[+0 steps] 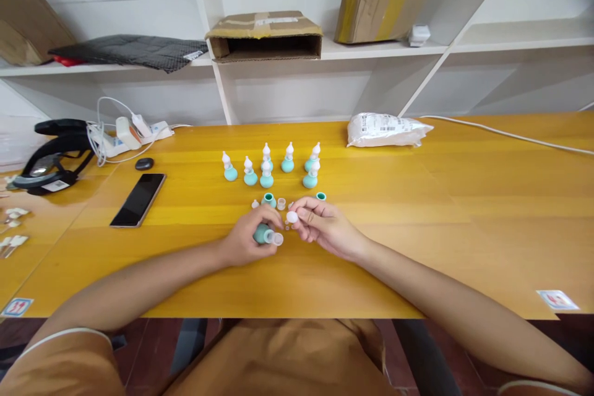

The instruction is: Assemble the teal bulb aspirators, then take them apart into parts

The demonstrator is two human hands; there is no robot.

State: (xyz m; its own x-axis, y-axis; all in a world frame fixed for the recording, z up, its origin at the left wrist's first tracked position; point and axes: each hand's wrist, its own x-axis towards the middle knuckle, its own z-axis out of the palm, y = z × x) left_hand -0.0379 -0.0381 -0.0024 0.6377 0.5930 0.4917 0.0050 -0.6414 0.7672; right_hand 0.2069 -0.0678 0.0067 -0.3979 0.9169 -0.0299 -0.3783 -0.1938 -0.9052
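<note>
My left hand (pixel 248 236) is closed around a teal squeeze bulb (pixel 260 234). A clear plastic collar (pixel 276 239) sits at the bulb's mouth and points right. Just to the right, my right hand (pixel 325 226) pinches a small white nozzle tip (pixel 292 217) between thumb and fingers, apart from the bulb. Beyond my hands lie an open teal bulb (pixel 268 199), a loose clear collar (pixel 281 203), a small white tip (pixel 255 204) and another open bulb (pixel 320 197). Tiny clear pieces (pixel 287 227) lie between my hands, partly hidden.
Several teal bulbs with white tips (pixel 266 174) stand upright farther back. A phone (pixel 138 200), a black mouse (pixel 144 164) and a power strip with cables (pixel 139 133) are on the left. A white plastic package (pixel 387 130) lies against the shelf, which holds cardboard boxes (pixel 266 31).
</note>
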